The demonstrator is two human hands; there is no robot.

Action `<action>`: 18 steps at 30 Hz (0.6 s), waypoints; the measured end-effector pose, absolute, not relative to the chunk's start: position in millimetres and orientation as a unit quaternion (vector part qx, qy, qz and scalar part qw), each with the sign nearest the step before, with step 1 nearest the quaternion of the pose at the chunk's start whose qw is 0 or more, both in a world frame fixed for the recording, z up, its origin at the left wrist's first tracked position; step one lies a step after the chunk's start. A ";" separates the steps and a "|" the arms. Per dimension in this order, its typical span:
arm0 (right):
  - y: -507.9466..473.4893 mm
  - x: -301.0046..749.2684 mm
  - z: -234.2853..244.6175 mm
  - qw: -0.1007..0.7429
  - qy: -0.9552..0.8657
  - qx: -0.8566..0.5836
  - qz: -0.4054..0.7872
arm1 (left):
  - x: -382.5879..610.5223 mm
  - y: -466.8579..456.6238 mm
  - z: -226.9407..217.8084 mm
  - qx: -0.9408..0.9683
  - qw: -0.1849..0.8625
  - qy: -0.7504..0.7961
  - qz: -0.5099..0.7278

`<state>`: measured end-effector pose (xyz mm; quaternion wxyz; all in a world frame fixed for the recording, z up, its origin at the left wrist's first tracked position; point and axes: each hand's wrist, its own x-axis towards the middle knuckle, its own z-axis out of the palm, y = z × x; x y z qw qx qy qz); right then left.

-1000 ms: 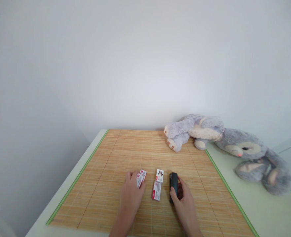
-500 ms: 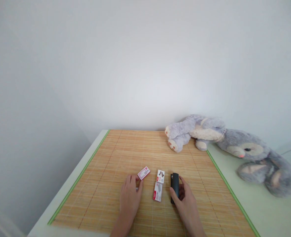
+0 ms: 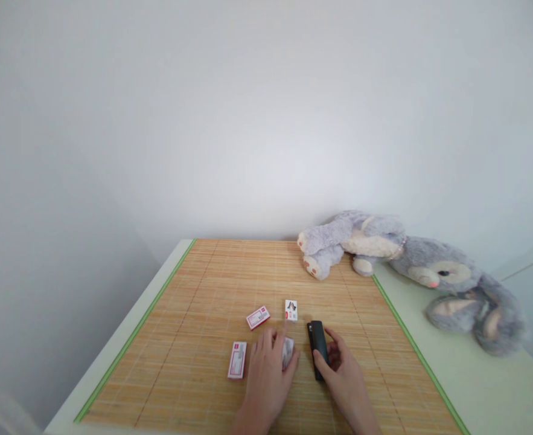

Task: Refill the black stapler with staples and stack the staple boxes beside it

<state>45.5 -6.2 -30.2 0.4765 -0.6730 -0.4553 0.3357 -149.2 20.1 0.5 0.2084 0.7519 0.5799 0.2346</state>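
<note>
Apparently handling a small box [image 3: 287,351] just left of the stapler [image 3: 319,350], curling left hand [image 3: 267,373] over it, too covered to tell if gripped, while holding the stapler in right hand [image 3: 346,373], and probably needing next a sure pinch

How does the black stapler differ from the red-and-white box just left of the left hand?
The stapler is black and long; the box is white with red edging and shorter. The right hand has its thumb and fingers on the stapler, while no hand touches the box. The stapler's far end leans left, the box's slightly right. Both lie on the slatted mat.
</note>
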 end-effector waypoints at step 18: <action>39.9 11.4 42.4 0.228 -0.765 -0.510 0.321 | -184.1 -27.1 -46.0 0.833 0.028 0.491 0.252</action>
